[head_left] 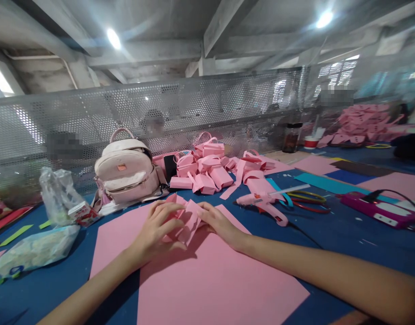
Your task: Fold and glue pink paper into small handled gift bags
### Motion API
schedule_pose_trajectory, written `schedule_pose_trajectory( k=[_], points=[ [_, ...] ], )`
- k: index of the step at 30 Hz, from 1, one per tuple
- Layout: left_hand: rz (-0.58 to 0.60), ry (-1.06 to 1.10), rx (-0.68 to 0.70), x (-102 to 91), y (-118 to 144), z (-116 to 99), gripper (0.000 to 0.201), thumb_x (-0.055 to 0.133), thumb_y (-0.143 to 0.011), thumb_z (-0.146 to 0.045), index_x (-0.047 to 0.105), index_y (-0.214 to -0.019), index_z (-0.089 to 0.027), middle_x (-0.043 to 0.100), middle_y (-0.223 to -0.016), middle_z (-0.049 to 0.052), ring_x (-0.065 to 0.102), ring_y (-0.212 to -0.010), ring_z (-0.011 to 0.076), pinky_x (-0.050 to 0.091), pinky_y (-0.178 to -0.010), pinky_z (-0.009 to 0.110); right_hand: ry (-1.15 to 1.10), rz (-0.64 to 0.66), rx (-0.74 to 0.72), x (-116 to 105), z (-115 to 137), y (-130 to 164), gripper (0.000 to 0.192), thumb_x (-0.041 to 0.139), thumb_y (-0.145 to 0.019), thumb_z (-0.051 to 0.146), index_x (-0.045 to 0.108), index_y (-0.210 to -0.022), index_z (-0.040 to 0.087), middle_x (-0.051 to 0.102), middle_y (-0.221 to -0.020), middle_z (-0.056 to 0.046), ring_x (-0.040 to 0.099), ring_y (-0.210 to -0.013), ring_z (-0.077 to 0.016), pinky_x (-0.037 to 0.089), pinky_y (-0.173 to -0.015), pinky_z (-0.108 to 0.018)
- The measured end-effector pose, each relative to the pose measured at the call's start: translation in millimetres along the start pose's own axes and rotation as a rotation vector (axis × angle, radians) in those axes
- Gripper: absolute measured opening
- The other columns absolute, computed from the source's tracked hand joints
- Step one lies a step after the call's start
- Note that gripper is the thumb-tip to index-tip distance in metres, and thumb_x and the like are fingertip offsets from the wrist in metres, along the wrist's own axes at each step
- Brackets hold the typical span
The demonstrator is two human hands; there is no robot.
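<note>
- The left hand (160, 225) and right hand (218, 222) are both closed on a small folded piece of pink paper (185, 216), fingers curled over its creases from either side.
- It rests on a large flat pink foam sheet (207, 280) in the near middle of the blue surface (346, 234).
- The thin folds look easy to crush or tear if the fingers press unevenly, and the loose sheet could slide under the forearms.
- Just right sits a pink hot-glue gun (264, 203) with its cord trailing near; a right elbow swing could snag it.
- Left, a pale pink backpack (126, 174) and crinkled clear plastic bags (54, 198) crowd the edge.
- Far side, a heap of finished pink paper boxes (207, 171) blocks the reach; open room lies only near.
</note>
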State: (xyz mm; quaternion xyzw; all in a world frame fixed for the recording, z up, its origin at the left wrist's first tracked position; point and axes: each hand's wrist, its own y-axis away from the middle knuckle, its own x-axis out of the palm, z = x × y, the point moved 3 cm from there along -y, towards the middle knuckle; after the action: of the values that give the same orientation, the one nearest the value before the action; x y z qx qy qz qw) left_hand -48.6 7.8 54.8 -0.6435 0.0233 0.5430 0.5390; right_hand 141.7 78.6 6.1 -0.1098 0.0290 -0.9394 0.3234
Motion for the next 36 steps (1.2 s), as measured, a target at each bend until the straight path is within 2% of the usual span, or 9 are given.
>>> schedule_pose_trajectory(
  k=[10, 14, 20, 25, 32, 36],
  points=[
    [-0.024, -0.093, -0.017, -2.0, -0.8, -4.6, 0.025, 0.068, -0.090, -0.048, 0.067, -0.096, -0.024, 0.070, -0.120, 0.010, 0.060, -0.113, 0.0254, 0.030, -0.109, 0.044, 0.028, 0.027, -0.006, -1.0, -4.6, -2.1, 0.046, 0.069, -0.086, 0.058, 0.054, -0.111, 0.023, 0.065, -0.090, 0.001, 0.068, -0.075, -0.0167, 0.053, -0.069, -0.030],
    [-0.004, -0.114, -0.032, -0.8, 0.4, -3.0, 0.026, 0.069, -0.089, -0.049, 0.068, -0.098, -0.025, 0.069, -0.122, 0.009, 0.059, -0.114, 0.0264, 0.029, -0.110, 0.045, 0.030, 0.025, 0.008, 1.4, -1.9, -0.8, 0.049, 0.072, -0.083, 0.059, 0.054, -0.111, 0.023, 0.064, -0.089, 0.001, 0.068, -0.075, -0.0186, 0.053, -0.069, -0.032],
    [-0.053, -0.075, -0.012, -0.6, 0.0, -3.9, 0.028, 0.066, -0.091, -0.051, 0.067, -0.098, -0.024, 0.069, -0.120, 0.010, 0.060, -0.114, 0.0258, 0.028, -0.111, 0.045, 0.031, 0.011, 0.012, 1.4, -1.2, -0.8, 0.049, 0.072, -0.082, 0.061, 0.055, -0.107, 0.023, 0.064, -0.087, 0.002, 0.067, -0.073, -0.0170, 0.052, -0.067, -0.030],
    [-0.052, -0.077, 0.017, 0.1, 0.3, -4.8, 0.030, 0.065, -0.092, -0.052, 0.067, -0.098, -0.022, 0.070, -0.118, 0.011, 0.060, -0.112, 0.0249, 0.029, -0.109, 0.044, 0.006, -0.009, 0.004, -0.7, -2.5, -1.8, 0.042, 0.068, -0.087, 0.059, 0.056, -0.106, 0.024, 0.066, -0.093, 0.001, 0.069, -0.085, -0.0189, 0.054, -0.078, -0.033],
    [-0.074, -0.088, 0.019, -3.7, -3.1, -8.9, 0.012, 0.065, -0.095, -0.030, 0.069, -0.105, -0.025, 0.071, -0.118, 0.009, 0.061, -0.112, 0.0214, 0.034, -0.105, 0.042, -0.043, -0.048, 0.002, -4.9, -5.2, -3.5, 0.038, 0.067, -0.089, 0.057, 0.056, -0.100, 0.023, 0.068, -0.095, -0.002, 0.069, -0.088, -0.0204, 0.054, -0.076, -0.034],
    [-0.102, -0.057, 0.045, -5.3, -3.4, -11.4, 0.010, 0.064, -0.097, -0.027, 0.073, -0.101, -0.029, 0.071, -0.119, 0.007, 0.060, -0.113, 0.0202, 0.034, -0.104, 0.042, -0.093, -0.061, -0.018, -5.7, -3.9, -3.7, 0.034, 0.067, -0.089, 0.054, 0.057, -0.097, 0.022, 0.070, -0.095, -0.003, 0.069, -0.091, -0.0211, 0.055, -0.079, -0.035]
  ],
)
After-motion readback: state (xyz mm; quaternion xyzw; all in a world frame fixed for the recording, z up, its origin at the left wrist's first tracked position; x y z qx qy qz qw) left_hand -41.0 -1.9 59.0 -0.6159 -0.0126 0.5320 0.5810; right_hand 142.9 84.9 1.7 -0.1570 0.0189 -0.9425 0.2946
